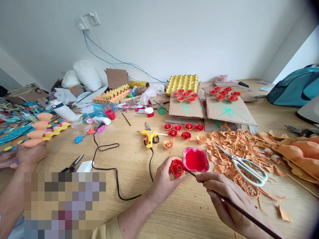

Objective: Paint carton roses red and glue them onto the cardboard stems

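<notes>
Between the thumb and fingers of my left hand [167, 176] is a red-painted paper rose [177, 168]. My right hand [228, 196] grips a dark-handled paintbrush [239, 209], and its tip touches or almost touches the rose's right edge. Just behind them stands a wavy-rimmed dish of red paint [196, 160]. Several red roses [185, 135] sit in rows beyond the dish. Near these are an unpainted orange rose [168, 144] and an orange petal cup [201, 139].
A yellow glue gun [149, 137] with a black cord lies left of centre. White-handled scissors [249, 169] rest on orange scraps [231, 146]. Cardboard sheets [228, 111] bearing red roses are behind. At left, another person's hands [32, 154] hold an orange egg carton [41, 127].
</notes>
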Available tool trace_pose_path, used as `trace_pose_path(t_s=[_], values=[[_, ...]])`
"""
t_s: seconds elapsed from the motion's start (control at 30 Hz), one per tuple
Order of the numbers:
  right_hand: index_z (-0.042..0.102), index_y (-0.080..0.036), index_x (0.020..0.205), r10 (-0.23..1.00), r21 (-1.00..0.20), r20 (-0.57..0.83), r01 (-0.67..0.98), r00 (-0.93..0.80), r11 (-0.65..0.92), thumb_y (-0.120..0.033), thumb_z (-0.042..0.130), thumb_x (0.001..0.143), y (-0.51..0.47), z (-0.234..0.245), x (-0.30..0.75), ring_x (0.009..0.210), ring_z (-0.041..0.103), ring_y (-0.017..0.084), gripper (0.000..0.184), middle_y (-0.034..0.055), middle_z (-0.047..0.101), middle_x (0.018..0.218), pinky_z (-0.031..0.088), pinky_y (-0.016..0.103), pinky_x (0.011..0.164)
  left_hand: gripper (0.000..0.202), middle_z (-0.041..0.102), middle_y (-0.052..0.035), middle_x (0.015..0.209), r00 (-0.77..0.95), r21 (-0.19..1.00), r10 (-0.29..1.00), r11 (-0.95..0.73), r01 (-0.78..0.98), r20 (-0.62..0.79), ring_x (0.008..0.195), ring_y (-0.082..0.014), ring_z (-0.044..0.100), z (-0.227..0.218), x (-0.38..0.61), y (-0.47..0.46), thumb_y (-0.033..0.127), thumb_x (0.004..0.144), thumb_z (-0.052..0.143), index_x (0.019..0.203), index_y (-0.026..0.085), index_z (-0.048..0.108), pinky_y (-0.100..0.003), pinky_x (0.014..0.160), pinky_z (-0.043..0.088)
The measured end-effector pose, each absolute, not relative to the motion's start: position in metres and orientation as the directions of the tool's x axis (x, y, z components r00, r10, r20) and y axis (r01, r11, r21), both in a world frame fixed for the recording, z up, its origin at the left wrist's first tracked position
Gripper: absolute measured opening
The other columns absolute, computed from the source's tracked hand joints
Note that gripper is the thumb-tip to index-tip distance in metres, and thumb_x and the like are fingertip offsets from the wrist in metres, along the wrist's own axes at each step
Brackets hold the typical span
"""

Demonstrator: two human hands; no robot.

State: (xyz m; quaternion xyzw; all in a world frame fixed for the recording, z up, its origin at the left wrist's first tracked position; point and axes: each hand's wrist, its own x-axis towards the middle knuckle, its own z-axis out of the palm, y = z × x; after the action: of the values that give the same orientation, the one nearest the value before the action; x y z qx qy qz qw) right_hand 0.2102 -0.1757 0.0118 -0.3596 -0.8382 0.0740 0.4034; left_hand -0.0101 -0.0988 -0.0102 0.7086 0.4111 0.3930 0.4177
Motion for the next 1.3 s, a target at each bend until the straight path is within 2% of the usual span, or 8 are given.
trace_pose_path(t_s=[0.17, 0.37, 0.63, 0.83, 1.03, 1.17, 1.3], values=[[0.055, -0.017, 0.12, 0.641, -0.397, 0.653, 0.539, -0.403, 0.743, -0.002, 0.048, 0.096, -0.177, 0.012, 0.211, 0.107, 0.068, 0.015, 0.029, 0.0136, 0.07, 0.12, 0.056, 0.024, 0.091, 0.038, 0.071, -0.0027, 0.107, 0.353, 0.912, 0.91, -0.318, 0.258, 0.217, 0.097, -0.0168, 0.067, -0.012, -0.01, -0.098, 0.009, 0.077, 0.074, 0.111, 0.021, 0.061, -0.027, 0.088, 0.053], [0.055, -0.016, 0.118, 0.641, -0.39, 0.625, 0.533, -0.445, 0.751, -0.003, 0.046, 0.098, -0.174, 0.014, 0.202, 0.106, 0.069, 0.015, 0.026, 0.0137, 0.071, 0.117, 0.055, 0.025, 0.093, 0.035, 0.071, -0.0041, 0.109, 0.39, 0.93, 0.902, -0.29, 0.226, 0.186, 0.097, -0.018, 0.069, -0.013, -0.009, -0.099, 0.015, 0.08, 0.075, 0.111, 0.021, 0.061, -0.028, 0.089, 0.055], [0.054, -0.017, 0.115, 0.635, -0.399, 0.644, 0.521, -0.427, 0.754, -0.003, 0.045, 0.096, -0.174, 0.018, 0.204, 0.097, 0.07, 0.015, 0.026, 0.0137, 0.071, 0.11, 0.057, 0.025, 0.085, 0.036, 0.07, -0.0035, 0.109, 0.343, 0.918, 0.917, -0.3, 0.259, 0.203, 0.099, -0.0181, 0.068, -0.012, -0.011, -0.098, 0.015, 0.08, 0.075, 0.112, 0.022, 0.061, -0.028, 0.09, 0.055], [0.054, -0.018, 0.121, 0.656, -0.436, 0.63, 0.509, -0.416, 0.742, -0.002, 0.048, 0.095, -0.176, 0.013, 0.208, 0.109, 0.068, 0.017, 0.03, 0.0143, 0.069, 0.119, 0.056, 0.028, 0.092, 0.037, 0.071, -0.0038, 0.109, 0.337, 0.919, 0.919, -0.299, 0.257, 0.205, 0.098, -0.0182, 0.069, -0.012, -0.01, -0.098, 0.014, 0.078, 0.075, 0.112, 0.022, 0.061, -0.028, 0.088, 0.055], [0.053, -0.018, 0.118, 0.665, -0.45, 0.61, 0.502, -0.43, 0.738, -0.004, 0.046, 0.097, -0.174, 0.014, 0.2, 0.101, 0.07, 0.015, 0.026, 0.0126, 0.071, 0.113, 0.056, 0.024, 0.088, 0.034, 0.072, -0.004, 0.107, 0.381, 0.914, 0.9, -0.319, 0.252, 0.209, 0.097, -0.0186, 0.069, -0.015, -0.008, -0.099, 0.015, 0.079, 0.076, 0.11, 0.021, 0.062, -0.029, 0.091, 0.055], [0.053, -0.019, 0.117, 0.67, -0.463, 0.619, 0.499, -0.41, 0.733, -0.006, 0.046, 0.098, -0.173, 0.016, 0.2, 0.096, 0.071, 0.015, 0.025, 0.012, 0.072, 0.11, 0.058, 0.025, 0.083, 0.036, 0.072, -0.0047, 0.109, 0.351, 0.907, 0.912, -0.319, 0.274, 0.214, 0.099, -0.0195, 0.069, -0.013, -0.009, -0.099, 0.017, 0.079, 0.077, 0.111, 0.022, 0.062, -0.03, 0.091, 0.055], [0.054, -0.02, 0.118, 0.679, -0.454, 0.614, 0.524, -0.402, 0.721, -0.006, 0.047, 0.097, -0.175, 0.017, 0.204, 0.1, 0.071, 0.017, 0.026, 0.0128, 0.072, 0.113, 0.059, 0.027, 0.085, 0.038, 0.072, -0.0041, 0.109, 0.313, 0.905, 0.923, -0.316, 0.285, 0.224, 0.099, -0.019, 0.069, -0.012, -0.01, -0.098, 0.013, 0.077, 0.076, 0.111, 0.022, 0.061, -0.029, 0.09, 0.055]])
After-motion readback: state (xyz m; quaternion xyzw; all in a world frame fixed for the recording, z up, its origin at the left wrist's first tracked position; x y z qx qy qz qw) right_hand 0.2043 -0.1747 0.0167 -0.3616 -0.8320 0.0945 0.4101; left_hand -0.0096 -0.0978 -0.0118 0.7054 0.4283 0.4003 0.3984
